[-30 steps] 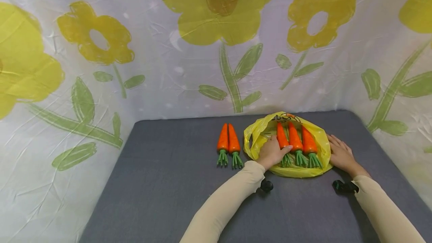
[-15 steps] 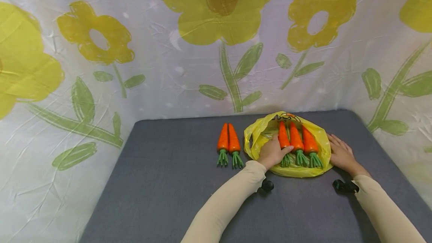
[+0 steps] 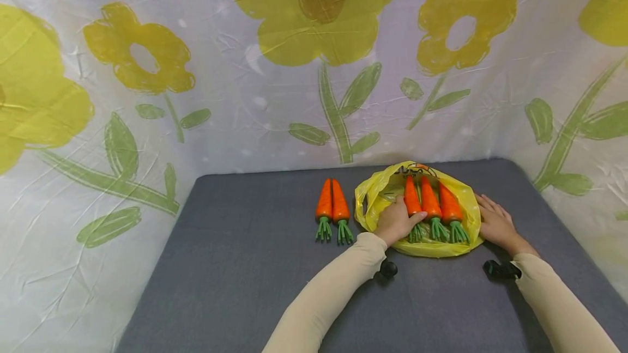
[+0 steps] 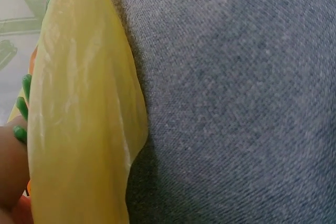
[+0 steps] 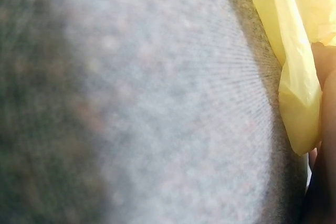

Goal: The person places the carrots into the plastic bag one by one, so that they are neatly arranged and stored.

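Note:
Inside an open yellow plastic bag lie three orange carrots with green stem ends, side by side. My left hand reaches over the bag's left front rim and holds the leftmost carrot, its thumb across the stem end. The middle carrot and the right carrot lie beside it. On the right, my right hand rests against the bag's outer side with fingers extended; its thumb is hidden in the head view. The left wrist view shows the yellow bag wall covering much of the left hand.
Two more carrots lie together on the dark grey table, left of the bag. A white cloth with yellow flowers hangs behind and at the sides. A black wrist camera sits under the right wrist.
The leftmost carrot in the bag has shifted slightly right and away from me, with the left fingers along it. The middle carrot has shifted slightly right. The right hand stays in place.

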Demonstrator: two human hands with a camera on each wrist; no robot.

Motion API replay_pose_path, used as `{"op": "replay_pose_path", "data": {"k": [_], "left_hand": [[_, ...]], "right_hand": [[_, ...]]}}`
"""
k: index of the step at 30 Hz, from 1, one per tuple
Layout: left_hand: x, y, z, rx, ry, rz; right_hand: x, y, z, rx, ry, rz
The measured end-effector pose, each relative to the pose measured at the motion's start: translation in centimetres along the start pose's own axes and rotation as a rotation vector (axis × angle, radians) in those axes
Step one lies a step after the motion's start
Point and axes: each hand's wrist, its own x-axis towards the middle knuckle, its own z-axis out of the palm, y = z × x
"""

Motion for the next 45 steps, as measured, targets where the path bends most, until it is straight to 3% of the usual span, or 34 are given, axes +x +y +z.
{"op": "replay_pose_path", "data": {"k": [7,16,22,29,33,36,41,45], "left_hand": [[-0.1,-0.1,-0.3,0.002,-0.011,0.013],[-0.4,0.0,-1.3,0.027,0.041,0.037],[-1.8,0.7,-3.7,-0.055,0.016,0.129],[-3.8,0.6,-7.8,-0.216,-0.062,0.295],[-5.0,-0.3,-10.4,-0.279,-0.061,0.384],[-5.8,-1.5,-12.4,-0.306,-0.023,0.412],[-6.7,-4.3,-15.4,-0.388,0.054,0.417],[-6.6,-7.4,-16.3,-0.437,0.14,0.393]], "right_hand": [[0.1,0.1,0.1,-0.009,-0.002,0.003],[-0.1,-0.1,0.1,0.008,0.004,-0.006],[-0.2,0.0,0.0,-0.003,0.007,-0.006],[-0.3,0.1,0.0,-0.004,0.006,-0.003],[-0.2,0.2,0.1,0.005,0.002,-0.003],[-0.1,0.1,0.1,0.008,0.004,-0.005],[-0.1,-0.1,0.0,0.001,0.008,-0.004],[-0.2,-0.2,-0.1,-0.006,0.007,0.003]]}}
